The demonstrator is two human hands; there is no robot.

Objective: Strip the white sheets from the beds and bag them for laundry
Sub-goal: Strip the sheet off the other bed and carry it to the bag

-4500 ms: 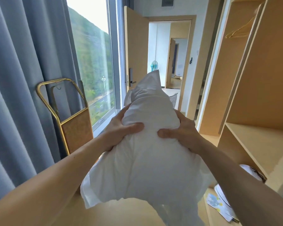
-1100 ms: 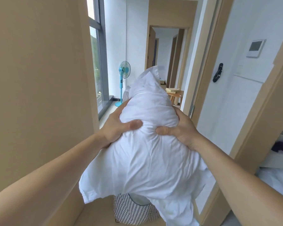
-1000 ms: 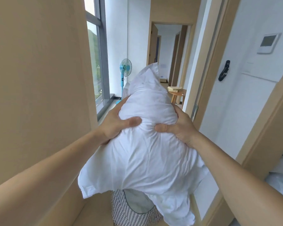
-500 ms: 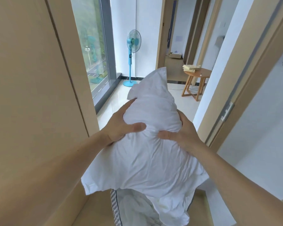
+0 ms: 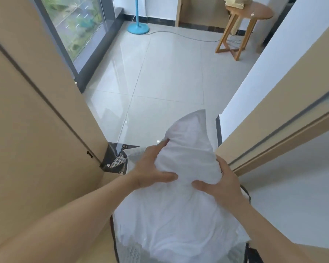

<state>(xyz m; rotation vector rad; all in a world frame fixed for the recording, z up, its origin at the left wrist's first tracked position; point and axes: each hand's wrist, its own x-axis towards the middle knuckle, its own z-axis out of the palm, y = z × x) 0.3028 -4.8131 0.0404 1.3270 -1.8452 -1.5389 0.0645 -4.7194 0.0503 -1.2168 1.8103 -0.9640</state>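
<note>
Fingers (image 5: 160,145) of left hand (image 5: 150,170) and right hand (image 5: 221,185) clenched on bunched white sheets (image 5: 188,156), lower centre of frame, low end draped over mouth of patterned laundry bag (image 5: 130,252) at bottom edge. Looks like bagging step, nearly done. Calls next for pushing bundle down past rim, then letting go, no cloth overhanging.

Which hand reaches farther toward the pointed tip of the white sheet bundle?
The left hand. Its fingers stretch up the white sheet bundle toward the tip; the right hand grips it lower down, closer to the person.
</note>
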